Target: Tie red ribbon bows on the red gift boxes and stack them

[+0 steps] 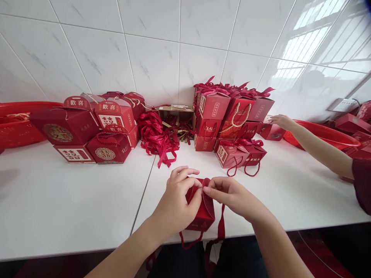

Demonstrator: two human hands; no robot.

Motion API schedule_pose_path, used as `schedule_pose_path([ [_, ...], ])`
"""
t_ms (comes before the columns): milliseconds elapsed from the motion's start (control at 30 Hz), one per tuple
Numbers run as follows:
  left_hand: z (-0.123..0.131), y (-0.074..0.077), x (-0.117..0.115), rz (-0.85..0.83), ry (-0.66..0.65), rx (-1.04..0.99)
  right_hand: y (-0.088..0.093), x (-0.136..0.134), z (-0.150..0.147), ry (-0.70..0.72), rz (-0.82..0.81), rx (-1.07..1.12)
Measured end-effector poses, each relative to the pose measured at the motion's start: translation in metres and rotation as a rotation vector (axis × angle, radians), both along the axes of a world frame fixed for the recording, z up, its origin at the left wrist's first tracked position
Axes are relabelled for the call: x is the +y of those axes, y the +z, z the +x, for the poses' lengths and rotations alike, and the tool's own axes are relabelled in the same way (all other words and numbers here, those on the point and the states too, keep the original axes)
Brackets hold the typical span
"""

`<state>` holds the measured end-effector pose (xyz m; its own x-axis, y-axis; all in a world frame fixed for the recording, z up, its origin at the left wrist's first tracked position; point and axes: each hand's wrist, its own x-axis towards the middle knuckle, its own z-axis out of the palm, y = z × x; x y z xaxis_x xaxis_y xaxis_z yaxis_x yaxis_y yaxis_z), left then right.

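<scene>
A small red gift box [203,216] stands near the front edge of the white table [72,200]. My left hand [176,200] grips its left top flap with curled fingers. From the other side my right hand [228,193] pinches the rounded right flap at the top. A red ribbon [222,227] and cord handles hang from the box over the table edge.
Stacks of finished red boxes [228,116] with ribbons stand at the back centre-right, larger red boxes [87,127] at back left, and a loose ribbon heap [156,139] between. Another person's hand [281,121] reaches to a red box at the right, beside a red basin [327,135].
</scene>
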<state>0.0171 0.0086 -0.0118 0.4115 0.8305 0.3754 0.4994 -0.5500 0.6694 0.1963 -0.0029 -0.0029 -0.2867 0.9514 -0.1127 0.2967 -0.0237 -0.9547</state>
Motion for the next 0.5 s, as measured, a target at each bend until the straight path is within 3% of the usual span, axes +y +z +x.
schedule_pose_path([
  [100, -0.002, 0.003, 0.001, -0.030, 0.003, -0.084, -0.002, -0.002, 0.000, -0.160, 0.214, -0.099],
  [167, -0.003, 0.006, 0.002, -0.064, 0.018, -0.162, -0.002, -0.002, -0.002, -0.186, 0.354, -0.131],
  [333, -0.006, 0.011, 0.001, -0.065, 0.038, -0.265, 0.007, 0.000, -0.016, -0.102, 0.448, -0.039],
  [433, -0.015, 0.010, -0.005, -0.037, 0.041, -0.186, 0.019, -0.016, -0.005, -0.236, 0.521, 0.099],
  [500, -0.025, 0.006, -0.011, -0.028, 0.040, -0.101, 0.030, -0.036, 0.019, -0.367, 0.547, 0.141],
])
